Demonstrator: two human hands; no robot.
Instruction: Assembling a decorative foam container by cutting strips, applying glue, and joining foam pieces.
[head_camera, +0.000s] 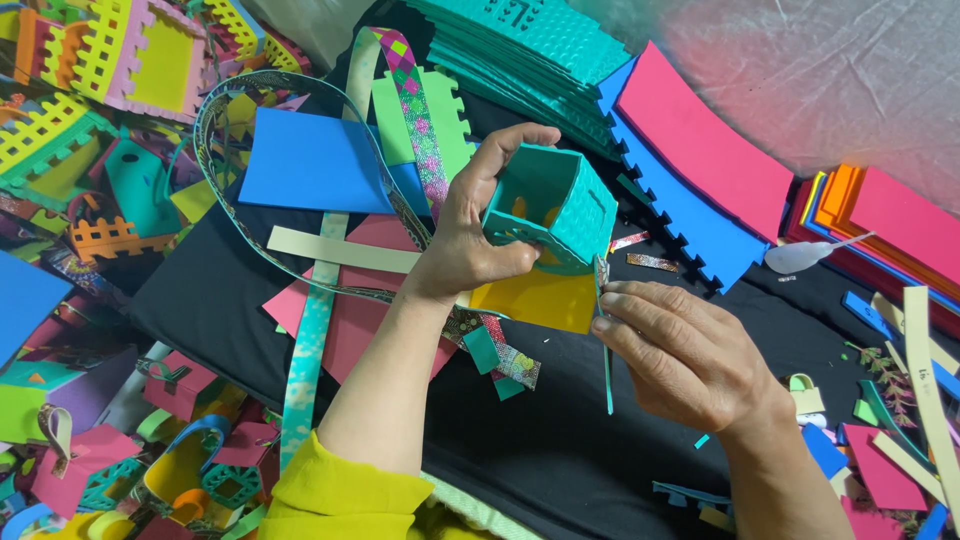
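Box mouth toward camera, left hand.

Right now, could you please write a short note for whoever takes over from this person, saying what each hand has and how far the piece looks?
Left hand: closed grip on a small teal foam box, tilted, its open side towards the camera.
Right hand: pinches a thin teal strip that hangs down beside the box's lower corner.
Around: a yellow foam sheet lies under the box on the black cloth; a stack of teal foam mats lies behind.
Done: the box walls are joined.
Left: the strip looks not yet fixed on; where its top ends is hidden.
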